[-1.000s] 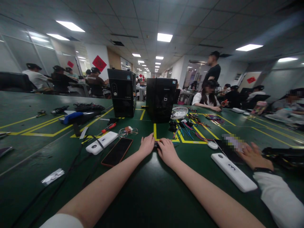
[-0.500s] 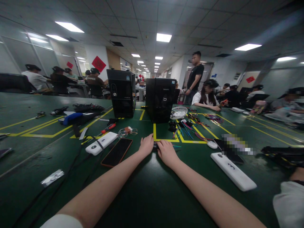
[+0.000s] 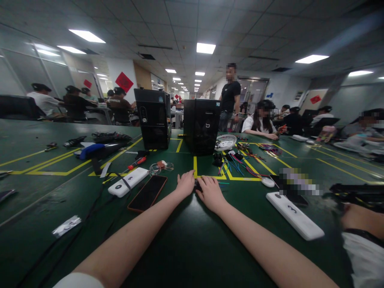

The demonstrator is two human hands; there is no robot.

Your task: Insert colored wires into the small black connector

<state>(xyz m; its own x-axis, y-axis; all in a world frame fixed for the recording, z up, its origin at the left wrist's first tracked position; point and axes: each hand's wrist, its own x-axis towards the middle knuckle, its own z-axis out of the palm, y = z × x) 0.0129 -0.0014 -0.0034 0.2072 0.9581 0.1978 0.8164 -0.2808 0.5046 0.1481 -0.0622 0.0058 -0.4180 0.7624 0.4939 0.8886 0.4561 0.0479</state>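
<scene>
- Thing: small dark part [image 3: 197, 185], on the near side of the black tower with the white logo [image 3: 207, 126], just above or on the table [image 3: 192, 244]; contact can't be told.
- Hands: left hand [image 3: 185, 183] and right hand [image 3: 211, 193] close together, nearer the wearer than the tower, fingers curled in at the part from either side. Fingers cover most of it; can't tell how firmly it's gripped.
- Teal wires [image 3: 224, 183] stick out past the right hand, near side of tower; joint to part hidden.
- Handling guess: light, stiff body; wires thin, bendy.
- Best hold: pinch the body's sides, don't tug wires.
</scene>
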